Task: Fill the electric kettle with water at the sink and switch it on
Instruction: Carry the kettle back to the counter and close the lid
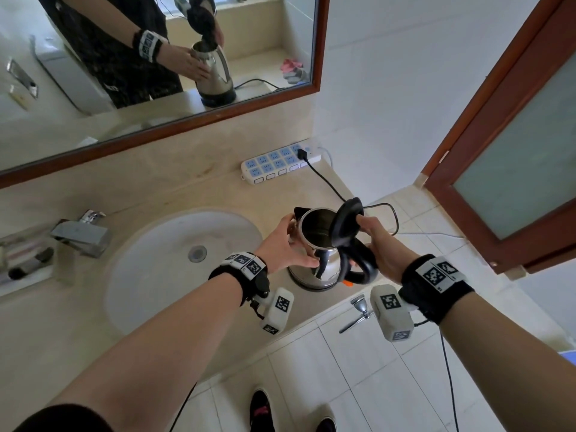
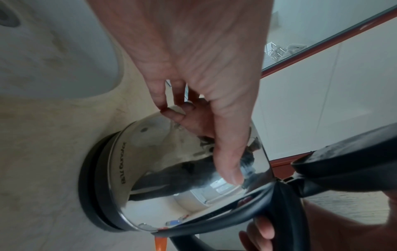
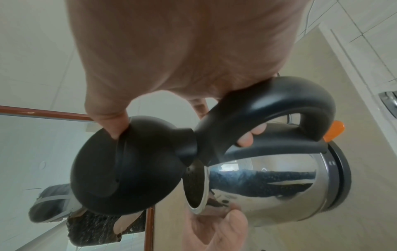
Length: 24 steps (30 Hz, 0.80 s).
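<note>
Kettle [image 1: 314,244]: steel body, stands upright on its black base [image 2: 92,186] on the counter [image 1: 174,194], just right of the sink [image 1: 156,244].
Lid [image 1: 346,219]: black, hinged, swung up & open; inside looks dark, can't tell water level.
Switch [image 3: 334,130]: orange tab at the foot of the handle [image 3: 279,105].
L hand [image 1: 285,244]: wrapped round the kettle's side, thumb [image 2: 227,161] flat on the steel, fingers curved behind the body. Gripping it.
R hand [image 1: 378,244]: fingers curled thru the handle, thumb [image 3: 111,122] pressed on the lid rim. Gripping handle + lid.
Cord [image 1: 324,179]: black, runs from behind the kettle to a power strip [image 1: 280,165] by the wall, plugged in.
Tap [image 1: 84,232]: chrome, left of sink, well apart from kettle.
Mirror [image 1: 156,57]: above counter, shows both hands on kettle.
</note>
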Available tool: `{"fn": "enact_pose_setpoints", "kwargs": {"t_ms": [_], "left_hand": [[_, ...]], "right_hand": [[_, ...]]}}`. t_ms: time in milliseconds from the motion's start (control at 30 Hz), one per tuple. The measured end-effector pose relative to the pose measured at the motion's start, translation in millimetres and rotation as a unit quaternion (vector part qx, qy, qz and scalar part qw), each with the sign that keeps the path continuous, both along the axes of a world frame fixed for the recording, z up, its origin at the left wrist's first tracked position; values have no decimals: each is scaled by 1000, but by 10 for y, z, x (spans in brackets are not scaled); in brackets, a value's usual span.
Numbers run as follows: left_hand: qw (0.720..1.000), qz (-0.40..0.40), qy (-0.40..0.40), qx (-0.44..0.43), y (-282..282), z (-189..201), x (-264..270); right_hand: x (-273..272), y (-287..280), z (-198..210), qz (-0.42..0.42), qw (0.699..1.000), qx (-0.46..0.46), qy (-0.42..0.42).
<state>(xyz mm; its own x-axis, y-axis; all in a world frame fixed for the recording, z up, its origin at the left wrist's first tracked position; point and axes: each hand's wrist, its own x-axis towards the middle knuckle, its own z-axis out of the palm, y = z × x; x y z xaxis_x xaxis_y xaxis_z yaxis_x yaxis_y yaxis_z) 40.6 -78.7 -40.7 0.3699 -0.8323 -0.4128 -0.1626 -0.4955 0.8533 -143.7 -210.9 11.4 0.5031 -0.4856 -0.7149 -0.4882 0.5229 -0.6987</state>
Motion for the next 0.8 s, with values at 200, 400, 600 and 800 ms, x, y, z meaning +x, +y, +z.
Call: {"fn": "enact_pose_setpoints", "kwargs": {"t_ms": [200, 400, 600, 800], "left_hand": [[1000, -8, 6, -9, -11, -65, -11], [1000, -9, 1, -9, 12, -145, -5], [998, -18, 12, -61, 52, -70, -101], [992, 48, 20, -117, 104, 68, -215]], "right_hand": [[-7, 33, -12, -9, 1000, 4, 11], [-34, 42, -29, -1, 1000, 10, 14], [-86, 20, -47, 42, 999, -20, 26], [-90, 24, 1, 56, 997, -43, 43]]}}
